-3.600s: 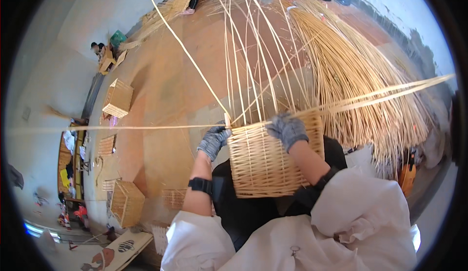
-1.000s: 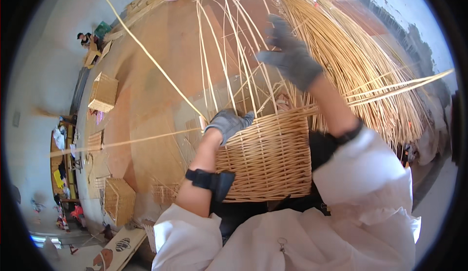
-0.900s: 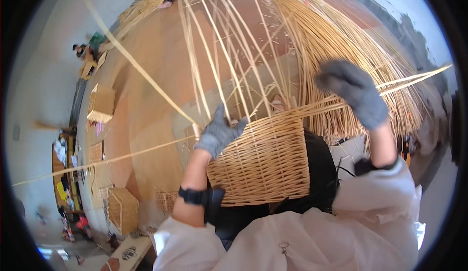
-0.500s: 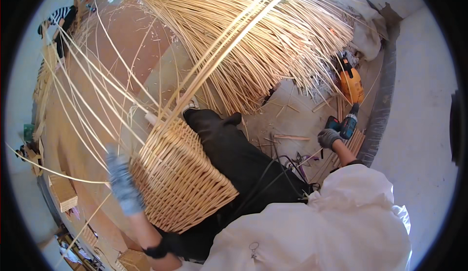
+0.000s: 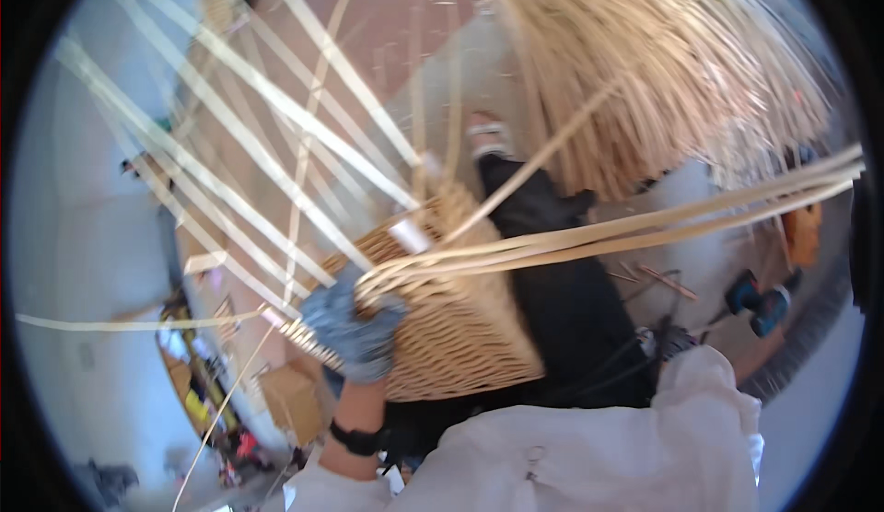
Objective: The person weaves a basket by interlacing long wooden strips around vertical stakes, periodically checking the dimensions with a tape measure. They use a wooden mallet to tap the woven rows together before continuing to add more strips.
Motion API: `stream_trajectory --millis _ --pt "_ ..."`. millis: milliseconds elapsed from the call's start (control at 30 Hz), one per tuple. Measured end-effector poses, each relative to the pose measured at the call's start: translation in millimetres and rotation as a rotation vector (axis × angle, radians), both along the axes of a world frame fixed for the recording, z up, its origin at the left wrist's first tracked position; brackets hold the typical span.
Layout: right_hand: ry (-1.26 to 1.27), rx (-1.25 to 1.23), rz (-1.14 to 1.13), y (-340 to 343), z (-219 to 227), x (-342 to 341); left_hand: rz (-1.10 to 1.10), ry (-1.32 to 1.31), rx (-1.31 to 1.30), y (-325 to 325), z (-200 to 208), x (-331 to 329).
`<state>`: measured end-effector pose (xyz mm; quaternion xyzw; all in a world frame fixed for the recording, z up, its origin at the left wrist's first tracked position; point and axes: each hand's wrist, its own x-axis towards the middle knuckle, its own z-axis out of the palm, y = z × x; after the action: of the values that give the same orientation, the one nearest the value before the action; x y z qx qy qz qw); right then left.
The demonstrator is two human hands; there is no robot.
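Observation:
A woven wicker basket leans tilted against my black-trousered leg, with long pale canes fanning out from its rim to the upper left. At that rim my left hand, in a blue-grey glove, is closed around the bent end of several canes. From there the canes stretch to the right across the basket and my leg. My right hand, gloved in dark grey, is low beside my knee; blur hides its fingers. A teal-and-black cordless drill lies on the floor further right, apart from that hand.
A big sheaf of loose canes covers the floor ahead and to the right. An orange tool stands by the right wall. Cardboard boxes and mixed clutter lie to the left, and offcuts near the drill.
The view has shifted left. My left hand has moved onto the rim and taken hold of the canes, which swung from up-right to nearly level. My right hand has left the drill.

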<state>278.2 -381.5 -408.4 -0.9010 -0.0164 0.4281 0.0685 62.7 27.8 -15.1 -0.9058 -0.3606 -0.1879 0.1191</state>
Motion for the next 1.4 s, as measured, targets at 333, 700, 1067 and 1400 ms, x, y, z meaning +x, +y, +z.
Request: stream_trajectory --millis 333,700,1067,1400 --pt "-0.043 0.049 -0.057 -35.9 -23.7 2.1 -0.178 0.176 -0.204 -98.0 -27.9 1.7" --pt "-0.147 0.189 -0.283 -76.6 -21.2 12.7 -0.165 0.125 -0.185 -113.9 -28.4 0.1" --pt "-0.756 0.784 -0.248 -72.7 184.7 60.5 -0.307 -0.009 -1.069 -97.3 77.7 -15.2" --pt "-0.209 1.309 0.322 162.2 481.2 -20.5 -0.251 -0.199 -2.090 -144.1 89.1 17.0"
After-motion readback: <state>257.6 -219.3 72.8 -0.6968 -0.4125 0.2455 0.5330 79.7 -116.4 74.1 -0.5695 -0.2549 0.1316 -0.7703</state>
